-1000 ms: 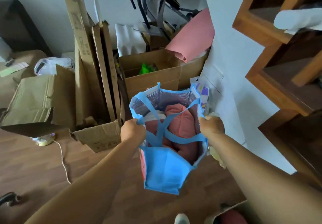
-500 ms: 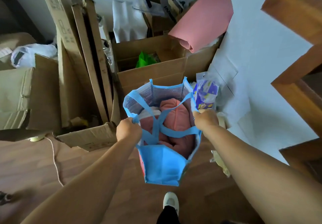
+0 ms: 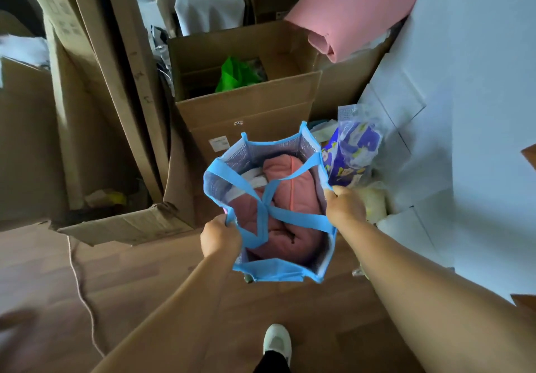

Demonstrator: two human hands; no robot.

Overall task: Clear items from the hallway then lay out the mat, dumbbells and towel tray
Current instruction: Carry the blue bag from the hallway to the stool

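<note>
A light blue tote bag hangs above the wooden floor, held by both hands. My left hand grips its left rim and my right hand grips its right rim. Folded pink fabric and something white fill the inside. The bag's blue straps cross over the fabric. A rolled pink mat leans against the wall at the upper right, resting over a cardboard box.
An open cardboard box with a green bag inside stands just beyond the tote. Flattened cardboard sheets lean at the left. A blue-and-white plastic packet lies right of the tote. A cord trails on the floor. My shoe shows below.
I have stepped closer to the boxes, carrying the tote forward with both hands. The bag now hangs right in front of the open cardboard box, and the shelf has left the view.
</note>
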